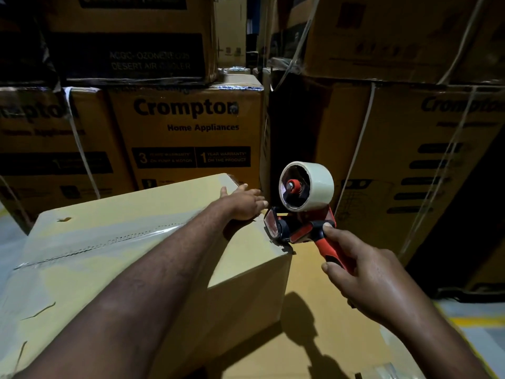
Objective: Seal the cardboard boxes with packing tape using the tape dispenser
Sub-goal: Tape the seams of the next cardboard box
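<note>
Stacked printed cartons [185, 132] stand behind. Left hand [243, 205] lies flat, fingers straight, on the closed cardboard box [109, 242]; right hand [366, 280] grips the tape dispenser [300, 232], handle toward the person.

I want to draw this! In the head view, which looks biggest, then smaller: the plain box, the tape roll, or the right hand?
Largest: the plain box.
Next: the right hand gripping the dispenser, though it is nearest the camera, which enlarges it.
Smallest: the tape roll.
</note>
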